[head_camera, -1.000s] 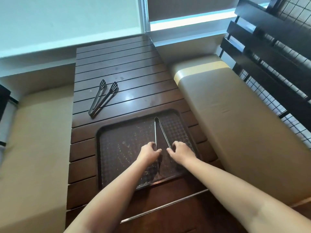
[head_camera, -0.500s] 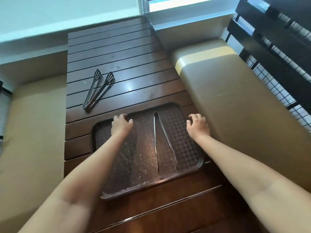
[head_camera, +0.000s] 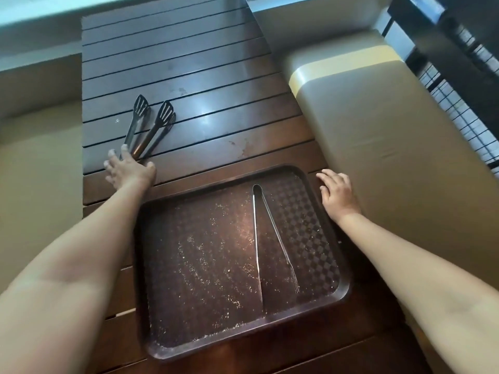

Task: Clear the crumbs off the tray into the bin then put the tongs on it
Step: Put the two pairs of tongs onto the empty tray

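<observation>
A dark brown tray (head_camera: 343, 268) lies on the slatted wooden table (head_camera: 189, 58), its patterned floor speckled with pale crumbs (head_camera: 199, 255). Thin metal tongs (head_camera: 266, 233) lie on the tray, spread in a narrow V with the hinge at the far end. Black tongs with slotted heads (head_camera: 149, 125) rest on the table beyond the tray's left corner. My left hand (head_camera: 128, 171) is stretched out with fingers apart, fingertips at the handle end of the black tongs. My right hand (head_camera: 337, 193) hovers open, palm down, just off the tray's far right corner.
Beige padded benches run along both sides of the table, one on the left (head_camera: 35, 190) and one on the right (head_camera: 391, 147). A black slatted and wire-grid partition (head_camera: 464, 76) stands behind the right bench. No bin is in view.
Both hands let go of the thin tongs on the tray and spread apart. My left hand moved up and left to the black tongs; my right hand moved past the tray's right edge.
</observation>
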